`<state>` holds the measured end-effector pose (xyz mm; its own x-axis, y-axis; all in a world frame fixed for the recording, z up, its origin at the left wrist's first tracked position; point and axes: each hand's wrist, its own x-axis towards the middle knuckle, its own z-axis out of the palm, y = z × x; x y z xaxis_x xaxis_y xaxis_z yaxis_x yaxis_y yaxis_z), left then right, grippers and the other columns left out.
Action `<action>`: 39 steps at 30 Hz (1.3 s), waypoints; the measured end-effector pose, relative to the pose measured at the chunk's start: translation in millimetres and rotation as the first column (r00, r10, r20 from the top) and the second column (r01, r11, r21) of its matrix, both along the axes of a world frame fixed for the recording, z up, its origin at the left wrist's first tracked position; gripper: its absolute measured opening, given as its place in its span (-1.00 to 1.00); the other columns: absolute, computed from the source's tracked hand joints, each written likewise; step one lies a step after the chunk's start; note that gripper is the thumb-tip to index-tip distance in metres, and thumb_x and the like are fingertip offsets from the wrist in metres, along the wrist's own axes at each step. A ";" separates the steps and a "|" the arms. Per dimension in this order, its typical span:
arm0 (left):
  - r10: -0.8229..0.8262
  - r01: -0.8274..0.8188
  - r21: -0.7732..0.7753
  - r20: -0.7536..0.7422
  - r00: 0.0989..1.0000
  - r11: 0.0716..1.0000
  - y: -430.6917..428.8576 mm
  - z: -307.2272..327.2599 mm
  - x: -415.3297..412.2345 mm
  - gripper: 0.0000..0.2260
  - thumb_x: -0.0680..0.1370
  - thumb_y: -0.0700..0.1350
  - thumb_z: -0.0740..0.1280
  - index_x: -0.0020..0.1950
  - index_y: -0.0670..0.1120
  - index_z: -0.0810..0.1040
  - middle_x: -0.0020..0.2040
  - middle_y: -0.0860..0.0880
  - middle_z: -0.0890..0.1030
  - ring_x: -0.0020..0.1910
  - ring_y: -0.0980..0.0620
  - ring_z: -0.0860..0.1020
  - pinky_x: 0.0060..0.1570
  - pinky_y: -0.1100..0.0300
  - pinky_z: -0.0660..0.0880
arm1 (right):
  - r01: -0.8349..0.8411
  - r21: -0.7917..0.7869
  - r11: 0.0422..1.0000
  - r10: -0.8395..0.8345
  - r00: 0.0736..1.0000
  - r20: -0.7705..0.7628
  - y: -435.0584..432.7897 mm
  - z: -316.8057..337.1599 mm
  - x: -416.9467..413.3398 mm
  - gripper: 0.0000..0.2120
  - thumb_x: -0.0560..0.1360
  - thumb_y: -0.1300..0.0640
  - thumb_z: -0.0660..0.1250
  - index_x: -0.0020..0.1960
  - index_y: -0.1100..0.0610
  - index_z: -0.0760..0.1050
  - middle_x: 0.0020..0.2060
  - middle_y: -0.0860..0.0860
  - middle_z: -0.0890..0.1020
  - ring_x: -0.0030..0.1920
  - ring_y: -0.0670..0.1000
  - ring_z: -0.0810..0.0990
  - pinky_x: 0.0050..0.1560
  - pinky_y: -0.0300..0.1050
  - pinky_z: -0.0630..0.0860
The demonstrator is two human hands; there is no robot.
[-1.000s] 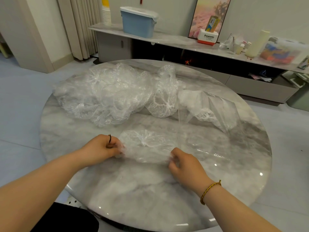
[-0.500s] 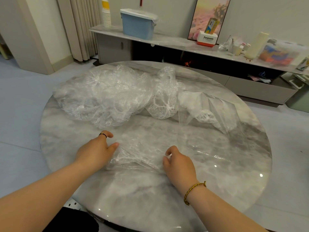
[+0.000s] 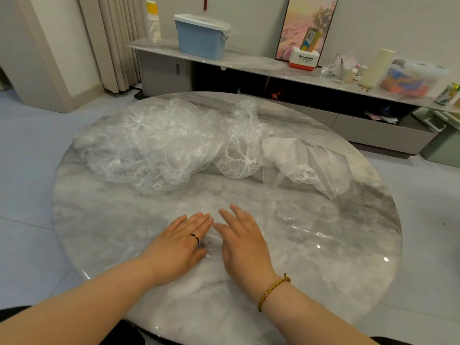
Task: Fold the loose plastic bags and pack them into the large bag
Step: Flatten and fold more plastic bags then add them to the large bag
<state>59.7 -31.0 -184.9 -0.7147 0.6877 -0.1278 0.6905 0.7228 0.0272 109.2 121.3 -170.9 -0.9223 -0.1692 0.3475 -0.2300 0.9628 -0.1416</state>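
- Round grey marble desk (image 3: 99, 232) is sitting in a room with pale floor tiles; a long shelf (image 3: 249, 63) is running along the far wall.
- Shelf is carrying a blue lidded container (image 3: 200, 37) and a stack of paper cups (image 3: 153, 23).
- One clear plastic bag (image 3: 214, 241) is lying flattened on the near middle of the desk, under and between both hands.
- It is looking thin, see-through and lightly creased; its outline is fading into the marble, so I cannot tell its long axis or which way it is pointing.
- Left hand (image 3: 178, 247) is lying palm down with fingers straight, pressing on the bag; it is wearing a dark ring.
- Right hand (image 3: 245, 245) is doing likewise, flat with fingers slightly spread, just beside the left; it is gripping nothing. A braided bracelet is sitting on that wrist.
- Pile of loose bags (image 3: 149, 148) is heaping crumpled and shiny on the far left half, its long axis running left to right.
- Large bag (image 3: 311, 175) is lying on the right side, clear and smoother, partly standing up, with crumpled white plastic showing inside.
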 end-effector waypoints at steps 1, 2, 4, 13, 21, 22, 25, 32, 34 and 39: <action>0.023 -0.023 -0.014 -0.004 1.000 1.000 0.7 1.3 0.7 -0.48 0.45 0.14 0.02 0.18 -0.12 0.56 0.14 -0.01 0.62 0.11 0.09 0.59 0.36 0.31 -0.09 | -0.026 0.035 0.999 0.024 0.998 0.061 -0.2 -3.2 -1.4 -0.60 0.33 0.12 0.06 -0.02 0.03 0.62 0.01 -0.03 0.66 0.12 0.02 0.60 0.08 -0.02 0.53; 0.045 -0.044 -0.035 0.027 0.999 0.998 2.2 3.1 1.5 -0.38 0.51 0.20 -0.09 0.25 -0.16 0.51 0.25 -0.04 0.54 0.23 0.06 0.51 0.35 0.34 -0.17 | -0.035 0.068 0.997 0.027 0.993 0.114 -0.3 -6.6 -2.8 -0.58 0.34 0.07 0.05 0.04 0.01 0.60 0.03 -0.05 0.66 0.10 -0.01 0.62 0.12 -0.04 0.50; -0.003 0.003 0.049 -0.003 1.000 0.999 3.1 -4.2 -1.3 -0.05 0.31 0.41 -0.52 0.45 -0.18 -0.02 0.47 0.00 -0.04 0.46 -0.04 -0.13 0.22 0.47 -0.45 | -0.036 0.104 0.994 0.013 0.977 0.213 3.3 -15.2 -6.0 -0.55 0.36 0.00 0.04 0.10 -0.03 0.58 0.06 -0.08 0.65 0.08 -0.06 0.62 0.11 -0.09 0.51; -0.087 0.086 0.014 0.126 0.988 0.996 3.1 -6.6 -3.4 0.01 -0.10 0.39 -0.75 0.29 -0.02 -0.43 0.29 0.08 -0.44 0.17 0.06 -0.58 -0.02 0.46 -0.66 | -0.049 -0.022 0.999 0.054 0.913 0.404 12.4 -20.2 -6.4 -0.04 0.29 -0.29 -0.51 0.49 0.12 0.13 0.49 0.02 0.14 0.50 0.03 0.06 0.37 -0.07 -0.31; 0.020 -0.055 0.149 0.226 0.974 0.987 3.4 15.9 -7.6 0.14 0.09 0.53 -0.51 0.48 0.02 0.19 0.49 0.17 0.06 0.48 0.21 0.02 0.37 0.39 -0.06 | -0.058 -0.081 0.995 0.073 0.978 0.193 14.8 -14.2 -1.7 -0.54 0.46 -0.09 0.02 0.20 0.09 0.48 0.23 0.09 0.53 0.31 0.03 0.40 0.38 -0.17 0.21; 0.032 -0.074 0.188 0.221 0.975 0.979 1.7 19.4 -9.8 -0.08 0.30 0.47 -0.35 0.41 0.04 0.34 0.46 0.17 0.22 0.44 0.20 0.17 0.34 0.37 0.09 | -0.097 -0.084 0.992 0.106 0.989 0.108 16.9 -13.7 -0.5 -0.67 0.36 -0.02 0.11 -0.01 0.06 0.53 -0.01 0.04 0.62 0.11 0.01 0.48 0.18 -0.19 0.34; 0.076 -0.103 0.184 0.148 0.986 0.977 -5.2 28.5 -14.0 -0.69 0.61 0.09 0.06 0.23 0.06 0.50 0.27 0.23 0.45 0.25 0.20 0.37 0.14 0.33 0.33 | -0.173 0.021 0.985 0.174 0.985 -0.021 17.2 -7.0 0.5 -0.79 0.24 -0.03 0.12 -0.37 0.00 0.49 -0.43 -0.12 0.51 -0.32 -0.08 0.42 -0.24 -0.31 0.21; 0.125 -0.146 0.162 0.134 0.983 0.976 -16.4 25.9 -13.4 -0.80 0.56 -0.03 0.21 0.15 0.06 0.53 0.10 0.16 0.52 0.09 0.17 0.48 -0.31 0.54 0.17 | -0.073 0.213 0.974 0.075 0.997 0.000 25.4 -6.6 -14.0 -0.79 0.21 0.04 0.13 -0.53 -0.02 0.48 -0.56 -0.12 0.47 -0.51 -0.09 0.45 -0.44 -0.34 0.20; 0.091 -0.120 0.203 0.146 0.985 0.972 -16.0 22.2 -10.0 -0.82 0.54 -0.06 0.23 0.09 0.02 0.56 -0.01 0.22 0.49 0.05 0.19 0.46 -0.28 0.54 0.19 | -0.072 0.211 0.975 0.065 0.997 0.039 30.8 -5.8 -15.7 -0.85 0.17 0.05 0.20 -0.50 -0.02 0.52 -0.53 -0.11 0.51 -0.49 -0.10 0.49 -0.46 -0.37 0.31; -0.045 -0.003 0.301 0.153 0.987 0.954 -8.1 19.6 -3.7 -0.81 0.53 -0.12 0.26 0.12 0.00 0.55 0.12 0.18 0.42 0.09 0.25 0.34 -0.03 0.54 0.17 | -0.204 0.036 0.978 0.204 0.979 0.003 26.8 0.4 -1.7 -0.73 0.24 0.10 0.08 -0.31 0.04 0.56 -0.36 -0.09 0.59 -0.37 -0.06 0.58 -0.31 -0.35 0.36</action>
